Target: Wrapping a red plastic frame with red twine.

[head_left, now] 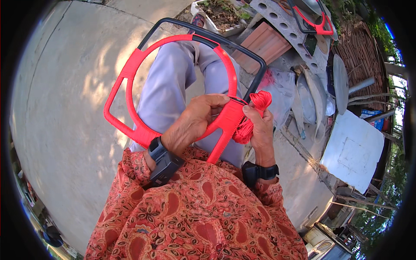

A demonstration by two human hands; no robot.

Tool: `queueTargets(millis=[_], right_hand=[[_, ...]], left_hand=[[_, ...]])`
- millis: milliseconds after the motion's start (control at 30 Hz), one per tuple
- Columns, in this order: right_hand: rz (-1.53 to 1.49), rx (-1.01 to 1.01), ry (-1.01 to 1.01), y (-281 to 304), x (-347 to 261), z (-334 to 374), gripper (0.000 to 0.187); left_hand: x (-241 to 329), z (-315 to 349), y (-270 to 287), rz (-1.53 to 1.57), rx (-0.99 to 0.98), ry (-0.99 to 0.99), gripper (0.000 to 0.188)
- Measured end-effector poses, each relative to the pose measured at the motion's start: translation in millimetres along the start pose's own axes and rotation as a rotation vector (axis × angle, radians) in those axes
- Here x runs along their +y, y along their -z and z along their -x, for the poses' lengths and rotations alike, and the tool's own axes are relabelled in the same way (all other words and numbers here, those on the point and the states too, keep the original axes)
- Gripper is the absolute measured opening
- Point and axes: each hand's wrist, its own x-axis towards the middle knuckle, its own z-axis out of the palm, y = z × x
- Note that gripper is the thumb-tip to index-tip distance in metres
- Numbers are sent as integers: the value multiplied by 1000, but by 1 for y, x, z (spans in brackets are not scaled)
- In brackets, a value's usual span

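Note:
Across my lap rests a frame (133, 63) made of a ring joined to a squared outer bar. Red cord covers most of the ring and the left and near parts; the far and right stretch of the outer bar (256, 84) is bare and black. My left hand (197, 115) is closed on the frame's right joint, thumb and fingertips at the edge of the wrapping. A bundle of red cord (261, 100) is gripped in my right hand (262, 130), close against that joint, its thumb near the bare bar. Part of the bundle hangs below the fingers.
A similar red and black frame (320, 28) lies at the far right by a perforated concrete slab (284, 26). Ribbed brown tiles (262, 47), a clear plastic bag (279, 93) and a white board (353, 149) are to the right. A planter (221, 17) stands ahead on concrete ground.

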Motion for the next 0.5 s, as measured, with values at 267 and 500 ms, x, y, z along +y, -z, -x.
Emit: queueTargets(millis=[267, 500], right_hand=[[-86, 58, 12, -8, -8, 12, 14], [-35, 47, 53, -7, -8, 14, 15]], left_hand=[[-3, 6, -1, 48, -113, -20, 20], [-1, 8, -6, 72, -95, 1, 18]])
